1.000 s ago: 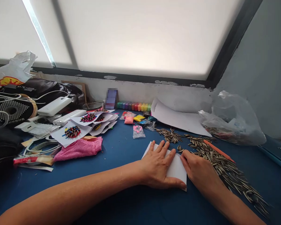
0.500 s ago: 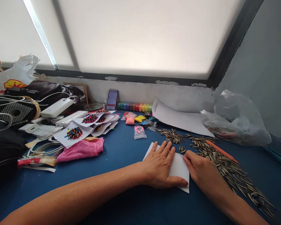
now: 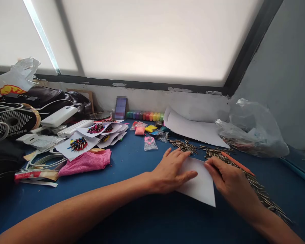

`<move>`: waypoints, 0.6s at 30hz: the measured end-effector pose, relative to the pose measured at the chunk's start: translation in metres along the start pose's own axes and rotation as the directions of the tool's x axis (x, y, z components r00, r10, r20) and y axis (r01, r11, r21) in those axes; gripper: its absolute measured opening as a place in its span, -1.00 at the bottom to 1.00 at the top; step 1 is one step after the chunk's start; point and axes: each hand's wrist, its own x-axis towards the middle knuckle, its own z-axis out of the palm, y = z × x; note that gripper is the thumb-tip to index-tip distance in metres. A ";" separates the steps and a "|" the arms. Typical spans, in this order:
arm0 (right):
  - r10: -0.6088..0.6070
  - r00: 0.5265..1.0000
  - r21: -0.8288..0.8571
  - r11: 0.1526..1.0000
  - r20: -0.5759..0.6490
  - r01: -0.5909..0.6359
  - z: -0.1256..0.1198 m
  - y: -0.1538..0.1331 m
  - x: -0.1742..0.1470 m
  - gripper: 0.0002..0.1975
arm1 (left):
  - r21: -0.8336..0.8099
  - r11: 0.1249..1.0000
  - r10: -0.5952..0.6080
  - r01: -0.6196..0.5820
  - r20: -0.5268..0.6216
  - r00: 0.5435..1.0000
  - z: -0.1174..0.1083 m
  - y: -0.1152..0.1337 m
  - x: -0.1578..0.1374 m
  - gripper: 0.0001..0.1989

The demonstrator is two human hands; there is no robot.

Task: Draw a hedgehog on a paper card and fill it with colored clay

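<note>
A small sheet of white paper point(image 3: 199, 181) lies in front of me, its right side raised off the blue table. My right hand point(image 3: 225, 176) pinches the paper's upper right edge between thumb and fingers. Over the paper's left part, my left hand point(image 3: 171, 171) is spread with its fingers apart; whether its palm presses on the sheet I cannot tell. Striped sunflower seeds point(image 3: 263, 189) lie loose beside and behind my right hand, with an orange stick-like tool point(image 3: 237, 163) on top. More seeds point(image 3: 184, 146) sit just beyond my left fingertips.
At the left are stacked paper cards point(image 3: 77, 145) with seed decorations, a pink cloth point(image 3: 86, 162), a white power bank point(image 3: 59, 117) and cables. Colored clay packs point(image 3: 146, 116) line the back, near larger white sheets point(image 3: 193, 128). A clear plastic bag point(image 3: 256, 135) stands at right.
My right hand has moved right and lifted the paper's right side, and more of the sheet shows. My left hand has risen slightly, its thumb no longer flat on the paper.
</note>
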 end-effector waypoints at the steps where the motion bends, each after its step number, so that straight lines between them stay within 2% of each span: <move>1: -0.003 1.000 0.020 1.000 -0.004 0.003 -0.005 0.000 0.001 -0.69 | -0.040 0.999 0.009 -0.010 -0.021 1.000 -0.009 0.001 0.003 -0.43; 2: -0.004 1.000 0.048 0.999 -0.003 0.004 -0.009 -0.001 0.002 -0.70 | -0.087 0.996 0.029 -0.031 -0.025 0.999 -0.019 0.002 0.006 -0.52; 4: 0.003 1.000 0.123 0.992 0.022 -0.005 -0.017 -0.005 0.004 -0.70 | -0.230 0.973 -0.012 0.016 0.017 1.000 -0.040 0.002 0.010 -0.61; 5: 0.007 0.999 0.165 0.986 0.051 -0.015 -0.020 -0.008 0.004 -0.70 | -0.301 0.952 -0.021 0.049 0.098 0.995 -0.050 0.002 0.012 -0.58; 8: 0.023 0.984 0.283 0.956 0.175 -0.073 -0.024 -0.019 0.003 -0.67 | -0.431 0.889 0.035 0.154 0.399 0.916 -0.068 -0.001 0.011 -0.63; 10: 0.048 0.973 0.344 0.931 0.224 -0.125 -0.026 -0.024 0.001 -0.64 | -0.475 0.851 0.057 0.223 0.506 0.861 -0.069 -0.003 0.010 -0.64; 11: 0.085 0.973 0.371 0.915 0.213 -0.161 -0.027 -0.026 0.000 -0.63 | -0.494 0.834 0.055 0.245 0.516 0.855 -0.067 -0.004 0.009 -0.63; 13: 0.214 0.967 0.434 0.864 0.138 -0.253 -0.029 -0.027 0.000 -0.61 | -0.550 0.791 0.012 0.269 0.453 0.891 -0.061 -0.006 0.011 -0.61; 15: 0.359 0.930 0.535 0.771 0.081 -0.344 -0.030 -0.026 0.001 -0.52 | -0.640 0.714 -0.095 0.283 0.312 0.945 -0.054 -0.010 0.014 -0.56; 16: 0.412 0.907 0.590 0.712 0.090 -0.382 -0.029 -0.026 0.003 -0.47 | -0.692 0.663 -0.166 0.285 0.236 0.958 -0.051 -0.013 0.016 -0.53; 18: 0.441 0.877 0.668 0.597 0.189 -0.444 -0.026 -0.026 0.004 -0.37 | -0.780 0.571 -0.284 0.257 0.106 0.953 -0.044 -0.018 0.019 -0.50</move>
